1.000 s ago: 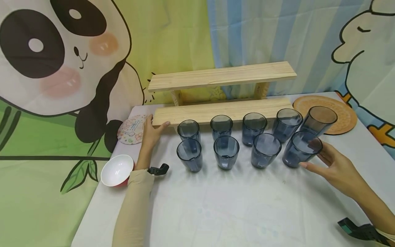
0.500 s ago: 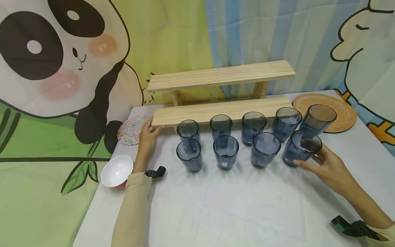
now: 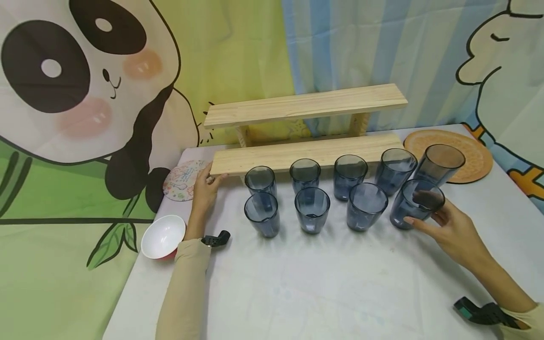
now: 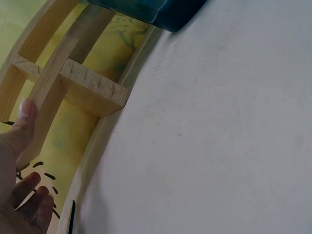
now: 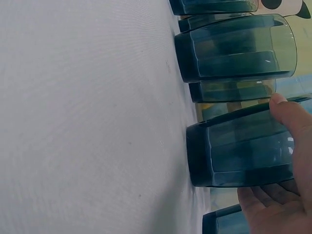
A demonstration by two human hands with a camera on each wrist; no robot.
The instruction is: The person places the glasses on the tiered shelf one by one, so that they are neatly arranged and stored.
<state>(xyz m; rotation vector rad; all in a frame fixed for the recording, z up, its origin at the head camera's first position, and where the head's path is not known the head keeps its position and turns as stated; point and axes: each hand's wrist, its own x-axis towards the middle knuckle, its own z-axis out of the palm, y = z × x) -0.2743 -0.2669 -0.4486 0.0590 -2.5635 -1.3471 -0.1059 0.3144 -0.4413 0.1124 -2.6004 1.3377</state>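
Out front of the wooden shelf (image 3: 306, 153), near its right end, the right hand (image 3: 456, 233) is gripping a glass (image 3: 403, 210), thumb reaching further across than a second ago, likely firming the hold; the left hand (image 3: 205, 191) is seemingly pinching the shelf's left end, fingers partly hidden.

The glasses (image 3: 312, 210) are smoky blue, the shelf (image 3: 297, 155) tan.
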